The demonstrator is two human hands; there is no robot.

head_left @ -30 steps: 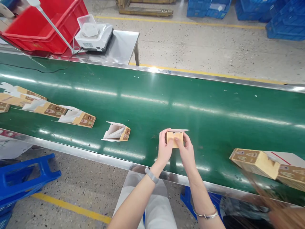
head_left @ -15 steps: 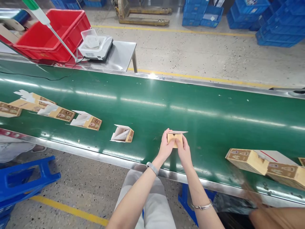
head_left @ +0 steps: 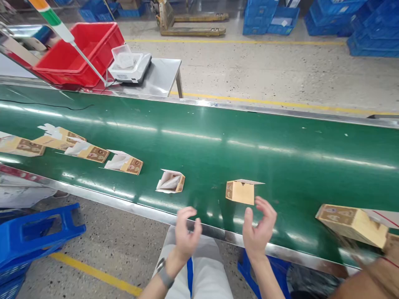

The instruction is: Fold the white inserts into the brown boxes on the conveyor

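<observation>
A small cardboard box (head_left: 243, 192) stands on the green conveyor belt (head_left: 199, 158), a thin flap sticking out at its top. My right hand (head_left: 259, 226) is just in front of this box, fingers apart and holding nothing. Over the belt's near metal edge is my left hand (head_left: 187, 232), its fingers curved and spread with nothing between them. To the left lies an open carton (head_left: 171, 181) with something pale inside. Another open carton (head_left: 126, 162) is farther left.
Several more cartons (head_left: 93, 151) lie at the belt's left. Larger closed boxes (head_left: 352, 222) sit at the right, beside a co-worker's blurred arm (head_left: 368, 278). Beyond the belt stand a red bin (head_left: 84, 54) and a white scale (head_left: 131, 68). A blue stool (head_left: 40, 232) is at left.
Both hands have let go of the small box and drawn back toward me, opening. The box now stands free on the belt. The view has shifted slightly.
</observation>
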